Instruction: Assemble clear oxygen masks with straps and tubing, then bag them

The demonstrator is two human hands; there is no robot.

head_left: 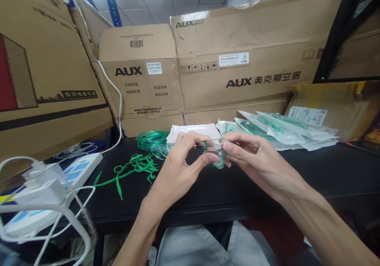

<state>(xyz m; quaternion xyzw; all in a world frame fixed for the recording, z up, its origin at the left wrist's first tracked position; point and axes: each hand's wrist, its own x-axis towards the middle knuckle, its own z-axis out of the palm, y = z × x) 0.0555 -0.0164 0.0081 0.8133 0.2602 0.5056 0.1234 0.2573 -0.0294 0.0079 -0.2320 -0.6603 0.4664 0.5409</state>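
Both hands meet over the black table (pixel 326 175), gripping a small clear plastic mask with a green fitting (pixel 218 155). My left hand (pixel 178 167) pinches its left side with thumb and fingers. My right hand (pixel 252 155) holds its right side, fingers closed on it. Much of the mask is hidden by the fingers. Just behind the left hand lie more clear plastic pieces (pixel 160 151), a coil of green tubing (pixel 151 139) and loose green straps (pixel 133 169).
A stack of sealed white and green packets (pixel 285 131) lies at the right rear, with flat white packets (pixel 192 131) behind the hands. Cardboard AUX boxes (pixel 237 68) wall the back. White power strips and cables (pixel 59 179) crowd the left edge.
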